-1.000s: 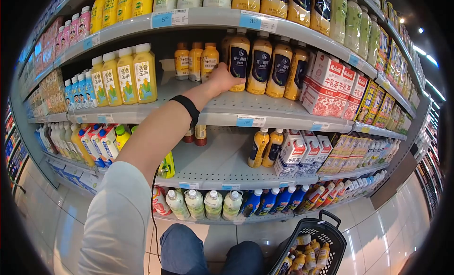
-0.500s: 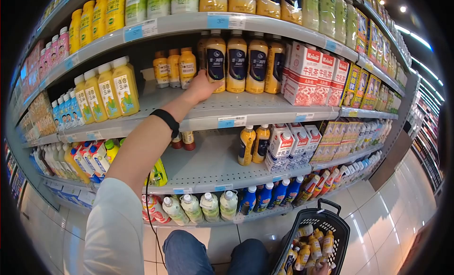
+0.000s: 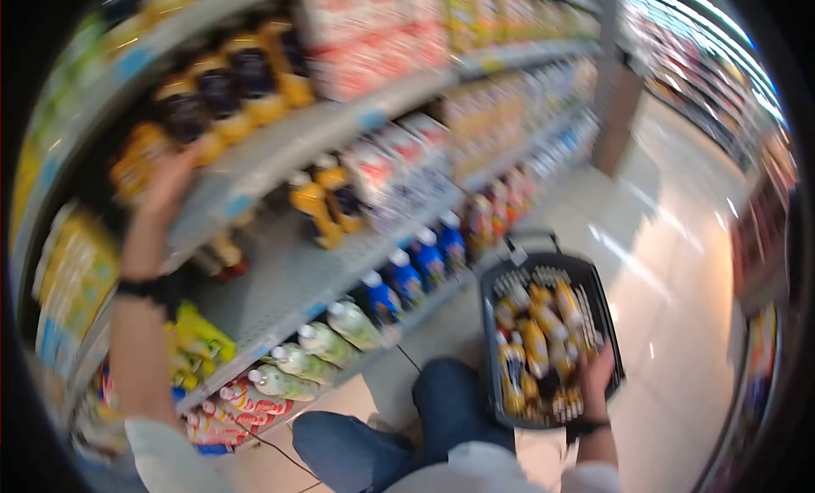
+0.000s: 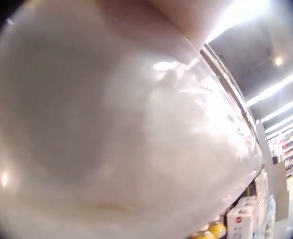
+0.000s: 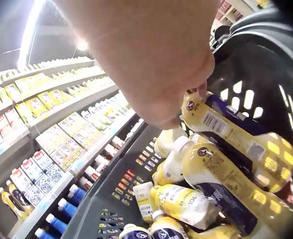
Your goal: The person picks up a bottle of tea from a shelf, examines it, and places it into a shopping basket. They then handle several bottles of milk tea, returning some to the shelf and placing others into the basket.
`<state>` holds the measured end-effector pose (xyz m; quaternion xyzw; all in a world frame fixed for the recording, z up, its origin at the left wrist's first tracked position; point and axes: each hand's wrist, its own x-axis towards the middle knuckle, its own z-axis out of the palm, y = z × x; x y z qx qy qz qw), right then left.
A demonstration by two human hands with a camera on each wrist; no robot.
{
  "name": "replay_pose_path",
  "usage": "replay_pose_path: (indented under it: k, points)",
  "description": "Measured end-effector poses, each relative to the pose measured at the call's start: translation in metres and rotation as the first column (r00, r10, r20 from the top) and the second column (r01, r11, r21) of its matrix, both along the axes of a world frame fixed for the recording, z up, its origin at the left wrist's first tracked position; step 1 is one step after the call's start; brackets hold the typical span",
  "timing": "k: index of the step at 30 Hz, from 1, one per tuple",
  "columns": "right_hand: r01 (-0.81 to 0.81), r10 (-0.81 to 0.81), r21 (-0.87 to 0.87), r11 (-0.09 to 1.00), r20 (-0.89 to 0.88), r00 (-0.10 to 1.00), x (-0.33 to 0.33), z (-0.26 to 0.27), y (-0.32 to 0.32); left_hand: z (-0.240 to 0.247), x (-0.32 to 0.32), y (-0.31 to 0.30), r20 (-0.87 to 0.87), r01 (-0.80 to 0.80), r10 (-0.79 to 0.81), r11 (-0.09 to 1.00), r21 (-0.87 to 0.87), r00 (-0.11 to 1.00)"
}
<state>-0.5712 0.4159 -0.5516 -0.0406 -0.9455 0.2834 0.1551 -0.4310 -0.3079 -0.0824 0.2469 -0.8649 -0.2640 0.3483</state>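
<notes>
On the middle shelf, my left hand (image 3: 170,186) is at the leftmost yellow drink bottle (image 3: 183,111) with a navy label. Its thumb lies across the front of the bottle low down, and the fingers go behind its left side, blurred here. A pale shiny surface fills most of the left wrist view. Low on the right, my right hand (image 3: 598,370) reaches into a black shopping basket (image 3: 613,323). In the right wrist view its fingertips (image 5: 201,90) hold the cap end of a yellow drink bottle (image 5: 232,128) lying on the others.
Several bottles and small yellow-white packs (image 5: 188,204) lie jumbled in the basket, which stands on the tiled floor (image 3: 679,264). Beside my knees (image 3: 356,446) runs the bottom shelf with blue-capped bottles (image 3: 412,277). Milk tea cartons (image 3: 373,43) stand right of the navy-labelled bottles.
The view has swung right and down toward the basket. My left hand stays at the same bottle. My right hand, barely visible half a second ago, now shows inside the basket.
</notes>
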Motion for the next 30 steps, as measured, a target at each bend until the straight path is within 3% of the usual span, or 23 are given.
replay_pose_path:
  k: [1,2,3,4,6,9,11,14,16,18,20,21,24,28,29,30]
  points:
    - [-0.009,0.009,-0.026,1.0,0.036,0.999,0.003,0.018,-0.003,0.01,0.007,-0.009,0.165,0.002,0.012,0.996,-0.084,0.986]
    - [0.054,-0.061,0.057,0.997,0.134,0.989,0.0,0.028,-0.004,0.008,0.012,-0.028,0.154,-0.032,0.064,0.98,-0.198,0.986]
    - [0.117,-0.135,0.098,0.988,0.2,0.97,0.001,0.035,-0.006,0.005,0.019,-0.052,0.068,-0.163,0.226,0.849,-0.503,0.972]
    - [0.113,-0.146,0.167,0.979,0.198,0.969,-0.004,0.033,-0.003,0.0,0.028,-0.062,-0.068,0.041,-0.065,0.951,-0.306,0.996]
    - [0.067,-0.099,0.304,0.95,0.093,0.991,-0.014,0.026,0.002,-0.012,0.051,-0.023,0.058,0.086,-0.064,0.73,-0.677,0.996]
    - [0.065,-0.105,0.329,0.942,0.106,0.989,-0.025,0.035,0.003,-0.038,0.064,0.106,0.037,0.166,-0.18,0.783,-0.599,0.983]
    - [0.07,-0.114,0.334,0.94,0.114,0.987,-0.031,0.029,0.004,-0.07,0.075,0.155,0.087,0.255,-0.243,0.949,-0.186,0.966]
    - [0.052,-0.102,0.343,0.938,0.13,0.986,-0.034,0.028,0.004,-0.107,0.079,0.223,0.089,0.251,-0.242,0.961,-0.119,0.966]
    - [0.018,-0.069,0.331,0.943,0.144,0.987,-0.035,0.028,0.006,-0.129,0.083,0.232,0.095,0.4,-0.395,0.915,-0.041,0.914]
    - [-0.017,-0.044,0.311,0.95,0.189,0.981,-0.036,0.034,0.01,-0.148,0.078,0.248,0.022,0.384,-0.384,0.923,-0.003,0.923]
    - [-0.132,0.03,0.362,0.923,0.275,0.961,-0.034,0.039,0.011,-0.157,0.084,0.25,0.238,0.469,-0.458,0.883,0.011,0.857]
    - [-0.182,0.032,0.339,0.923,0.402,0.915,-0.037,0.038,0.014,-0.171,0.081,0.253,0.204,0.465,-0.456,0.885,0.006,0.866]
    - [-0.217,0.1,0.264,0.94,0.395,0.913,-0.022,0.05,0.014,-0.199,0.085,0.257,0.168,0.53,-0.552,0.833,0.16,0.817]
    - [-0.206,0.127,0.303,0.931,0.261,0.957,0.01,0.059,0.02,-0.209,0.084,0.264,0.408,0.659,-0.628,0.748,0.081,0.662]
    - [-0.178,0.171,0.168,0.969,0.056,0.984,0.021,0.06,0.022,-0.206,0.079,0.27,0.39,0.677,-0.67,0.722,0.143,0.632]
    - [-0.115,0.115,0.044,0.992,0.013,0.993,0.031,0.076,0.019,-0.201,0.074,0.278,0.368,0.687,-0.707,0.696,0.209,0.604]
